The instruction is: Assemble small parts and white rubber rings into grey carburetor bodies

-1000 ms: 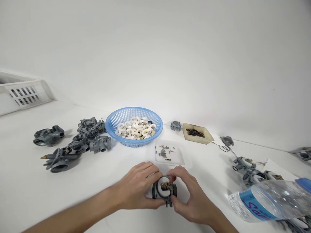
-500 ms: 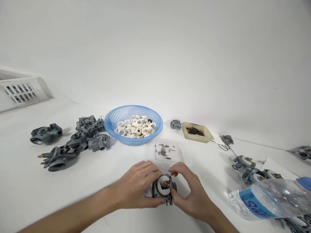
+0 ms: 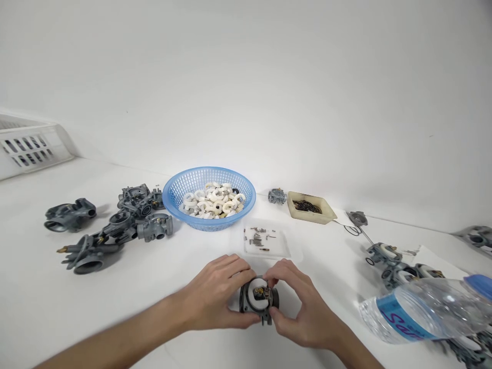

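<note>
In front of me a grey carburetor body [image 3: 246, 305] faces up, with a white ring-shaped float [image 3: 253, 302] seated in it and brass parts in its middle. My left hand [image 3: 219, 294] is closed around its left side, fingers at the back edge and thumb along the front. On the other side, my right hand [image 3: 302, 305] grips the right edge by the float's hinge end, thumb in front and index finger behind. Anything small between those right fingertips is hidden. Just beyond lies a shallow clear tray [image 3: 279, 248] of small pins and a jet-like piece.
A blue basket [image 3: 169, 205] of white floats stands behind. More carburetors [image 3: 156, 227] lie at left, others [image 3: 388, 256] at right. A beige tray [image 3: 326, 212] holds black rings. A water bottle [image 3: 417, 310] lies at right; a white crate [image 3: 57, 148] sits far left.
My right index finger has come down onto the back right edge of the carburetor, closing toward the thumb. My left hand keeps its hold. The view has shifted slightly.
</note>
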`<state>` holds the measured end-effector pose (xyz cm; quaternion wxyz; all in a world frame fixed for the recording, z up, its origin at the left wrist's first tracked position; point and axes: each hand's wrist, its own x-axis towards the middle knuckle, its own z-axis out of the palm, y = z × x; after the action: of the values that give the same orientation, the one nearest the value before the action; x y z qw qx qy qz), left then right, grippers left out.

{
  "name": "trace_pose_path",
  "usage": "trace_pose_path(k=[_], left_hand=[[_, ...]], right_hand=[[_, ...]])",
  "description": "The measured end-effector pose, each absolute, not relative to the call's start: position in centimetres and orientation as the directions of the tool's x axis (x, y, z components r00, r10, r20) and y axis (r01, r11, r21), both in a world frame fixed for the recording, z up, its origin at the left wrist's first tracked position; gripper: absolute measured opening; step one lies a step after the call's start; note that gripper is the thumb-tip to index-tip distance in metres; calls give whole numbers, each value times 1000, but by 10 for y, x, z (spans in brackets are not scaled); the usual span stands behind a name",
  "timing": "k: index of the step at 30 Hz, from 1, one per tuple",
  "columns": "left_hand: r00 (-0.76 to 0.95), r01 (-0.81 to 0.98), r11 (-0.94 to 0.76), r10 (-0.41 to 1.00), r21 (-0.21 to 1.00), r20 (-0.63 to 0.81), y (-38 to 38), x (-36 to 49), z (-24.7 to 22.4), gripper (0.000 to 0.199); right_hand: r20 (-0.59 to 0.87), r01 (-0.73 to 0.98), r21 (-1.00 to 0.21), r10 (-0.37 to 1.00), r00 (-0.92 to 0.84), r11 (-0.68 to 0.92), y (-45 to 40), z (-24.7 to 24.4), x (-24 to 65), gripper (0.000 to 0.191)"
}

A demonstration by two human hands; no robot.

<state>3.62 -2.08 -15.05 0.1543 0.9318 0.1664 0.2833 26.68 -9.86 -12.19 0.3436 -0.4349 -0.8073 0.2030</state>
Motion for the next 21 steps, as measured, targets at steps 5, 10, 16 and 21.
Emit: trace_pose_path(k=[5, 10, 16, 21], left_hand=[[785, 233, -903, 393, 360, 479, -20, 36, -151, 42], [789, 237, -906, 391, 351, 474, -19, 37, -152, 42], [785, 238, -907, 390, 347, 481, -20, 37, -154, 42], [788, 242, -913, 382, 328, 483, -19, 36, -152, 41]], right_hand=[[376, 558, -623, 836, -400, 547, -99, -120, 268, 59], [462, 563, -582, 808, -366, 587, -96, -127, 264, 47], [451, 568, -600, 825, -341, 563, -96, -127, 263, 46], [399, 527, -636, 825, -401, 564, -98, -118, 267, 57]])
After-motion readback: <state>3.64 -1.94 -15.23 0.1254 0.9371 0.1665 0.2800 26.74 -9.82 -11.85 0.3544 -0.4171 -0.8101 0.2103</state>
